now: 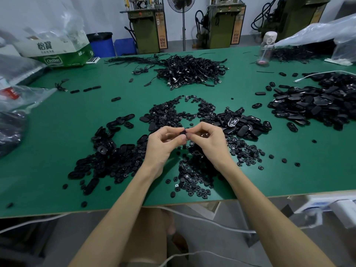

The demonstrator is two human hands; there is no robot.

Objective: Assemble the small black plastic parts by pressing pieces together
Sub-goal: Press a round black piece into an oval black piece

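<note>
A small black part (183, 132) is pinched between the fingertips of the left hand (163, 146) and the right hand (207, 140), both raised just above the green table (57, 132) near its front edge. Fingers of both hands are curled round the part; its shape is too small to tell. Loose round black pieces (192, 176) are scattered beneath the wrists. Oval black shells (312, 105) are heaped at right, a tangle of black cables (192, 71) farther back, a cardboard box (57, 49) at far left.
</note>
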